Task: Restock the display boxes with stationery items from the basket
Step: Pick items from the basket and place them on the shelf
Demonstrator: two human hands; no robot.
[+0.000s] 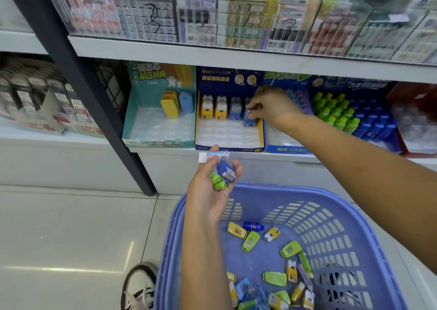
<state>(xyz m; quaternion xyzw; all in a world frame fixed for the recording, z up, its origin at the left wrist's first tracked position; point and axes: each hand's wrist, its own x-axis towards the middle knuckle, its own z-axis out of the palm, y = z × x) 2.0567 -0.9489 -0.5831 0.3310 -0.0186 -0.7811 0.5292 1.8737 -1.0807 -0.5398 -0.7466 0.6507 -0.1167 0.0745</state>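
**Blue eraser at the navy box**

The right hand (pixel 272 106) pinches a small blue wrapped eraser (pixel 249 118) with curled fingertips near the back right corner of the navy cardboard display box (pixel 230 147). The left hand (pixel 210 196), fingers curled, grips a bunch of blue, green and white erasers (pixel 226 170) above the far left rim of the purple plastic basket (pixel 307 190).

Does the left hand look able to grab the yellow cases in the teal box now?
Probably not: the left hand is gripping a bundle of small items, though nothing blocks the yellow cases in the teal box.
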